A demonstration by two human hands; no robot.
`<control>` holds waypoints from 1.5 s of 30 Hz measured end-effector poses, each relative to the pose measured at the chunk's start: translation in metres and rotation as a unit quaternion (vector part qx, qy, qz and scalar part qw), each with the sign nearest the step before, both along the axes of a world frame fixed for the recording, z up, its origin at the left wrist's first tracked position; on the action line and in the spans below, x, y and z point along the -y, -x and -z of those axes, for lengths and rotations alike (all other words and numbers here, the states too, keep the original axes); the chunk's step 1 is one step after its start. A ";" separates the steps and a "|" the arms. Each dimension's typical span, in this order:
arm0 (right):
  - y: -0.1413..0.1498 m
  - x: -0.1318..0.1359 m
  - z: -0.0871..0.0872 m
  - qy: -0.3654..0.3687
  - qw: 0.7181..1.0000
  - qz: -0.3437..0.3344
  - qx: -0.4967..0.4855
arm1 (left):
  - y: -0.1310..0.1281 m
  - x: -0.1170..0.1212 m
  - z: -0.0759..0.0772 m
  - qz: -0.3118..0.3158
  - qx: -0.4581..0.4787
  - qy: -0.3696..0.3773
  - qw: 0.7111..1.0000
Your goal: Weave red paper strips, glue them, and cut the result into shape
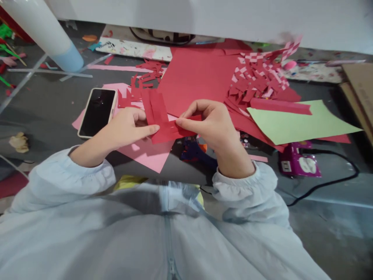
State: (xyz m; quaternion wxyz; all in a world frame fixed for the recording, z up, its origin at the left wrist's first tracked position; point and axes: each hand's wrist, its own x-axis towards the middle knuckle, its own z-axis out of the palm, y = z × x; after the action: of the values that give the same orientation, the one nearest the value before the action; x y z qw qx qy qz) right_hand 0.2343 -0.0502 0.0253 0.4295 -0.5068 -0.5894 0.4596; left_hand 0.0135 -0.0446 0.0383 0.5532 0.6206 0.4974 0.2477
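Between my two hands is a folded piece of red paper (160,130), raised a little above the table. My left hand (131,126) grips its left part, thumb on top and fingers behind. Thumb and forefinger of my right hand (206,118) pinch its right part. One red strip of the paper stands up away from me near my left thumb. Beneath my hands lies a pink paper sheet (151,157). Behind it are red paper scraps (148,77) and a large red sheet (198,77). Dark blue scissors (195,151) lie partly hidden under my right hand.
A phone (97,111) lies left of my left hand. Right of my hands are a green sheet (303,122), a pile of woven red and pink paper pieces (259,77) and a purple box (301,161) with a black cable. A white and blue cylinder (64,46) stands back left.
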 end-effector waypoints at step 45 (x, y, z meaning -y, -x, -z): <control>0.013 0.029 -0.003 -0.014 0.880 -0.133 0.455 | -0.031 0.127 0.077 -0.024 -0.427 -0.550 0.717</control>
State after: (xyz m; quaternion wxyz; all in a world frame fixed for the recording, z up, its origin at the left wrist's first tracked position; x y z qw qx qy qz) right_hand 0.2212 -0.0788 0.0284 0.0557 -0.5708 -0.7882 0.2235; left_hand 0.0440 -0.1715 -0.0391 -0.1629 0.8432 0.4719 0.1995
